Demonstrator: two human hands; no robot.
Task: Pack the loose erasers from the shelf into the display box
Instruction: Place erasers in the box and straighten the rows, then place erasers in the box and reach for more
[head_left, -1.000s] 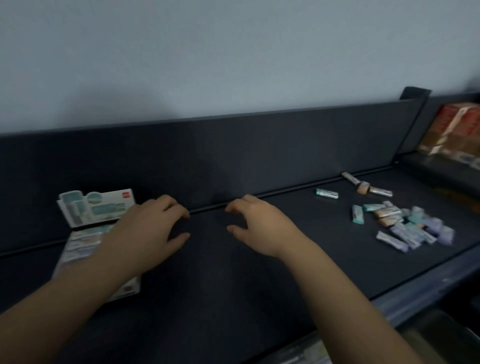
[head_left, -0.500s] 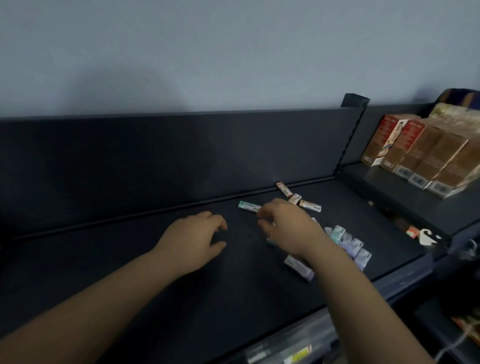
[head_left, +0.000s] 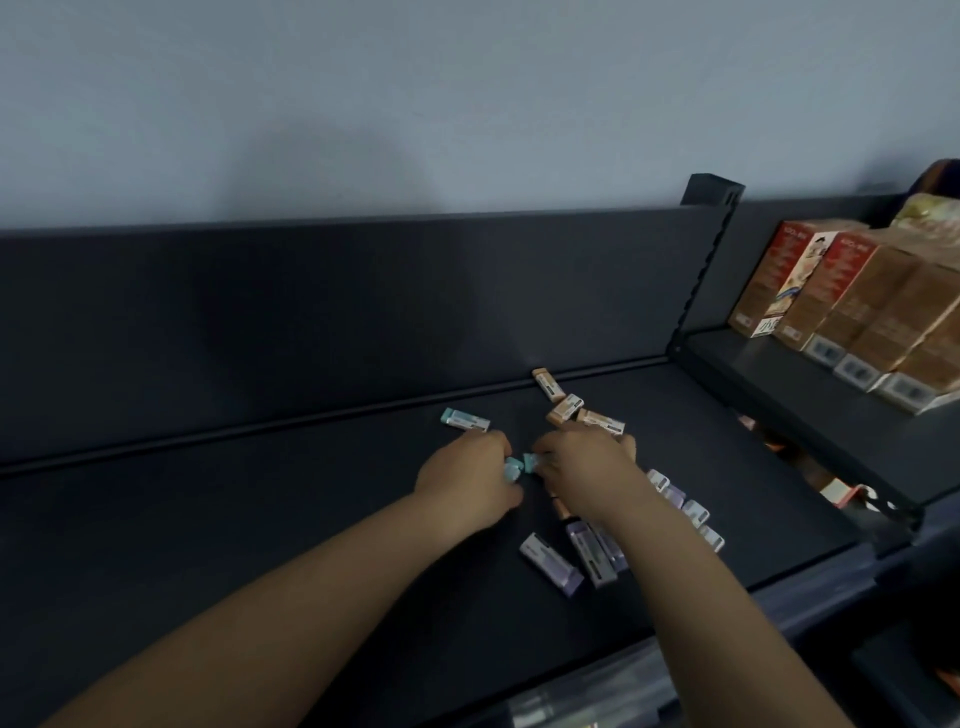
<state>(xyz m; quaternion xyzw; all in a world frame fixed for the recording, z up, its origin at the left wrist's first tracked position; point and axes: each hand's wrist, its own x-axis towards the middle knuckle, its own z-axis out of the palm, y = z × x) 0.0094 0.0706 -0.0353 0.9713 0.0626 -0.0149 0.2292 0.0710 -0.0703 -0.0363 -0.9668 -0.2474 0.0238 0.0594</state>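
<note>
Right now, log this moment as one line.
left hand: pinches teal eraser | right hand: fingertips at second teal eraser | display box: not in view

Three orange erasers (head_left: 565, 408) beyond your right fingers (head_left: 556, 448), one teal eraser (head_left: 465, 420) beyond your left fingers (head_left: 488, 441), two teal erasers (head_left: 514, 470) between them, at least six purple erasers (head_left: 550, 564) behind, at least four boxes (head_left: 852, 312) far right.

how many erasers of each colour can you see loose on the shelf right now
teal erasers: 3
tan erasers: 3
purple erasers: 7
total: 13 in view; more may lie hidden under the right hand
</note>
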